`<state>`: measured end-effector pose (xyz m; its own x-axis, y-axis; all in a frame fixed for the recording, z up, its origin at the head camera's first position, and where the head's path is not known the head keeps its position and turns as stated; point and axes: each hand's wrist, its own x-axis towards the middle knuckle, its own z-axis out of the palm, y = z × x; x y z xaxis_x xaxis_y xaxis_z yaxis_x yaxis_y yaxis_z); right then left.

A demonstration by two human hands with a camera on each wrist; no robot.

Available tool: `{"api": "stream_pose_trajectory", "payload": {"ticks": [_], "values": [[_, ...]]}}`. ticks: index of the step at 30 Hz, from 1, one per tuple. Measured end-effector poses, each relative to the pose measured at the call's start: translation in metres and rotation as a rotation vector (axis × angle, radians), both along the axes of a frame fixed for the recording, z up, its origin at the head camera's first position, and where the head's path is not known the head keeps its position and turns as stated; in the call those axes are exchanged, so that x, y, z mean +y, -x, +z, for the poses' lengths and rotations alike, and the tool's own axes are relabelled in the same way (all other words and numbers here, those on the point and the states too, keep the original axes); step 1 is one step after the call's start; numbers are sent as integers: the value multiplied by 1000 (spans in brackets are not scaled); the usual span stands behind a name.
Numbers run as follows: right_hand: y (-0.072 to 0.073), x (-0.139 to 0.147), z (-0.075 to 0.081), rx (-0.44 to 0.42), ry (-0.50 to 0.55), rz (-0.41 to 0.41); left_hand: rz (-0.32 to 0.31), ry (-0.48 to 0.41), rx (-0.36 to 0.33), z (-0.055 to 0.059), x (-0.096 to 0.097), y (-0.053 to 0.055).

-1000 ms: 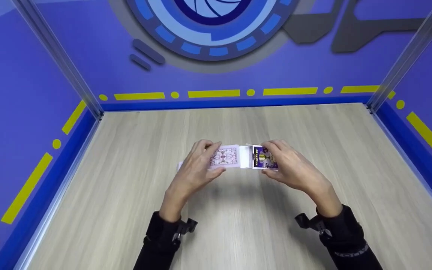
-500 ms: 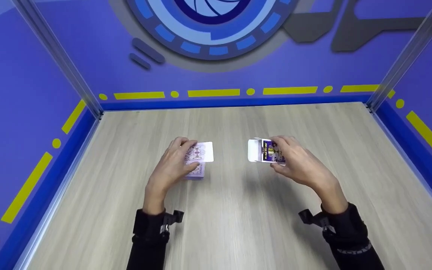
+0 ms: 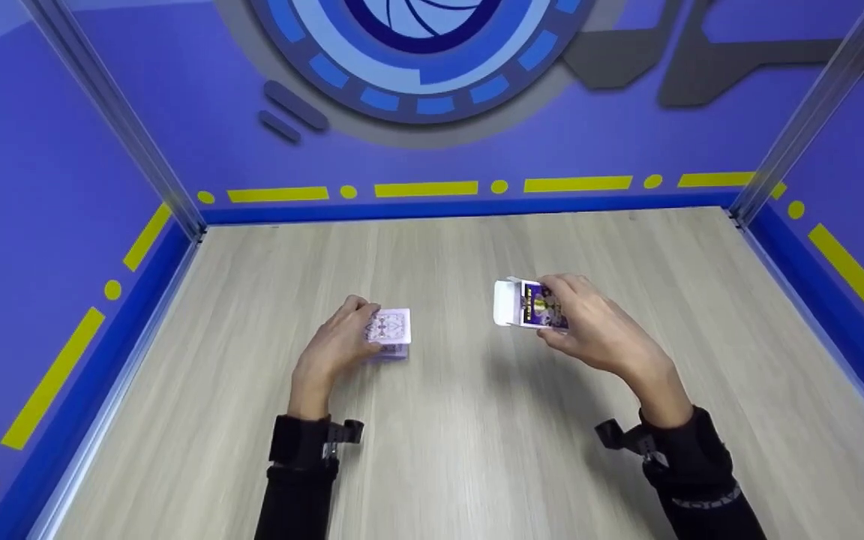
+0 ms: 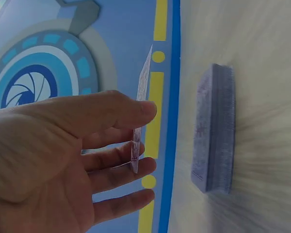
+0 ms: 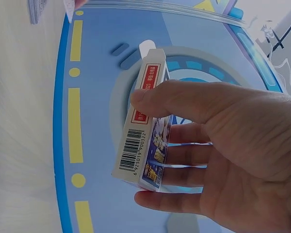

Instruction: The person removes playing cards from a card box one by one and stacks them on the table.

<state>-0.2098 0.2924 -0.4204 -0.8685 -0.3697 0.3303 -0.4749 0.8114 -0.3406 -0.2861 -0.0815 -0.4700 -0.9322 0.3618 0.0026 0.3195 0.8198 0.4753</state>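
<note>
I see the left hand (image 3: 333, 349) lowered towards six o'clock, thumb and fingers pinching a thin card (image 3: 389, 325) above, not touching, the tabled deck (image 4: 212, 131). Towards three o'clock, the right hand (image 3: 598, 331) grips the open-flapped carton (image 3: 543, 306), now apart from the card.

At centre and right, the right hand (image 5: 237, 131) grips a white-sided box (image 5: 146, 130), thumb across its red label (image 5: 151, 75), above a barcode (image 5: 131, 150). Pale tabletop (image 5: 22, 121) fills the left edge.
</note>
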Motion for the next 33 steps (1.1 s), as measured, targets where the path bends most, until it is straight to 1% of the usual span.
{"api": "stream_pose_trajectory", "payload": {"ticks": [5,9,13,17,23,27,33], "values": [[0,0,0,-6,0,0,3,7,-35,-6,-3,4],[0,0,0,-20,-3,-2,8,9,-78,-10,-5,6],[0,0,-1,-35,-8,-3,20,13,-104,-13,-5,7],[1,0,-1,-30,-11,-1,37,8,-121,-15,-5,7],[1,0,-3,-5,-17,12,13,16,-121,-22,-4,9],[1,-1,-3,-2,-13,9,4,5,-129,-25,-3,11],[1,-1,-3,-12,-12,5,-7,-7,-158,-26,-4,12]]}}
